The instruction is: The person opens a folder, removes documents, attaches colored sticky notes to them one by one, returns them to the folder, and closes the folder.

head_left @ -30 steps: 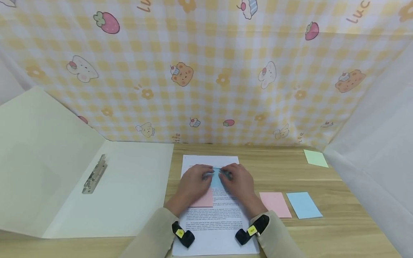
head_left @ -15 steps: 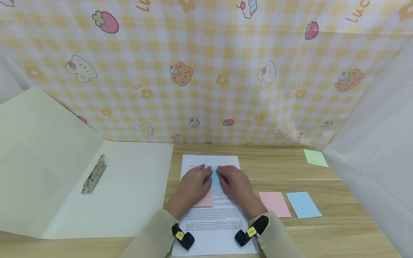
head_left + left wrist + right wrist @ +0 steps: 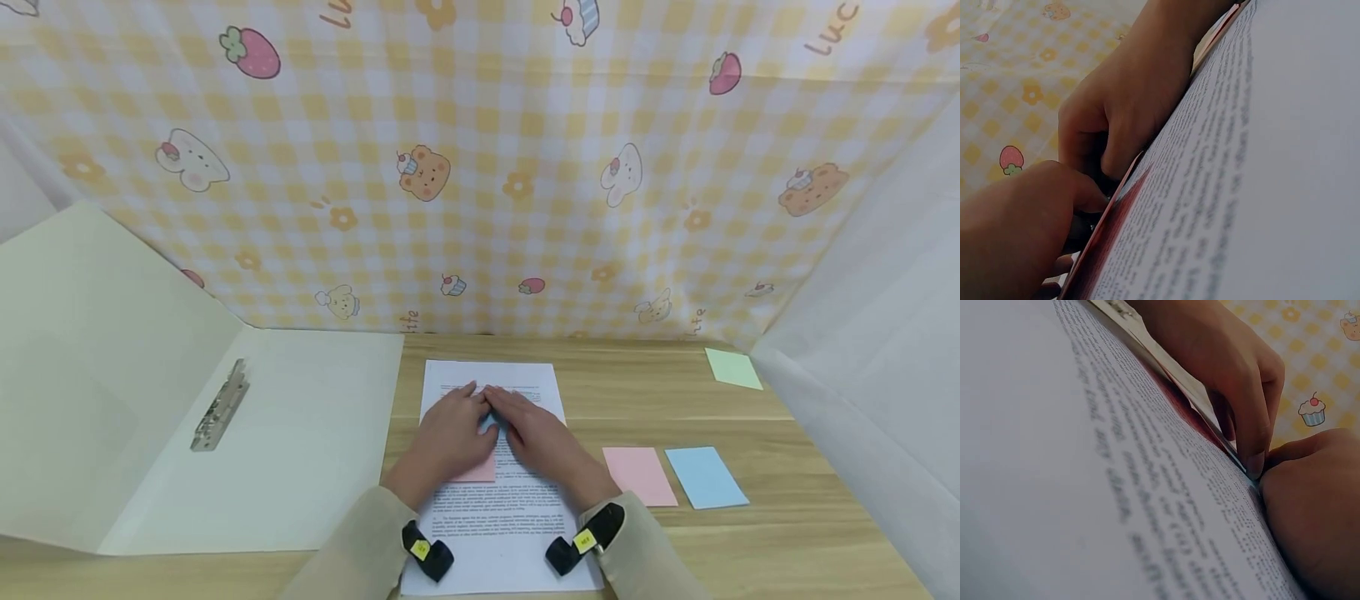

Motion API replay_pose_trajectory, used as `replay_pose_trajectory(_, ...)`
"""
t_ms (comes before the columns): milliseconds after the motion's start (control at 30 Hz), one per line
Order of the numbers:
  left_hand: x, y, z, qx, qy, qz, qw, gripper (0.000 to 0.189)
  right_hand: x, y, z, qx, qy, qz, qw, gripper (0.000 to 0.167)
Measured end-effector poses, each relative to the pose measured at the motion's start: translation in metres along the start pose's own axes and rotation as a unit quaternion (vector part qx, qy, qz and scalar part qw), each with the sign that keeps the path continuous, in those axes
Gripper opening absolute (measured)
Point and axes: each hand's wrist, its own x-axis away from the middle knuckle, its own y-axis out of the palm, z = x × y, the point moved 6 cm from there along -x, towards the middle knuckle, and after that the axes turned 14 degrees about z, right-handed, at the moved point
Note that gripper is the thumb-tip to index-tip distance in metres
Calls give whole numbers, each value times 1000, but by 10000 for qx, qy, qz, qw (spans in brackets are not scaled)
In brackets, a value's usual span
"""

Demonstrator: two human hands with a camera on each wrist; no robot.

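A printed sheet of paper [image 3: 510, 558] lies on the wooden table in front of me. On its upper part sits a blue sticky note [image 3: 489, 422], mostly covered by my hands. My left hand [image 3: 450, 437] rests over the note's left side and a pink sticky note [image 3: 480, 472]. From the right, my right hand [image 3: 546, 437] lays its fairly straight fingers on the blue note, their tips meeting the left hand's fingers. In the left wrist view the pink note's near edge [image 3: 1107, 219] stands slightly off the page.
On the left an open white folder [image 3: 315, 450] has a metal clip [image 3: 221, 406] near its spine. Right of the paper lie a pink note [image 3: 640, 477] and a blue note [image 3: 707, 477]. A green note [image 3: 733, 368] is at the back right, near the white side cloth.
My right hand has moved left across the blue note until its fingertips meet my left hand. Earlier both hands pinched around the note's top; now the fingers are flatter.
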Motion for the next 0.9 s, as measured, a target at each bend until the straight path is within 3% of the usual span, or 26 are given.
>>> replay_pose_trajectory(333,1,1,-1,288,-474,-427,9975,50,1,0,4,340,456,-149,9983,56)
replay_pose_trajectory(700,1,6,0,359,-536,-350,9973,47,18,-17,25,555,855,326,9943,50)
replay_pose_trajectory(900,2,2,-3,376,-562,-246,9974,45,21,-20,30,459,941,334,9939,48)
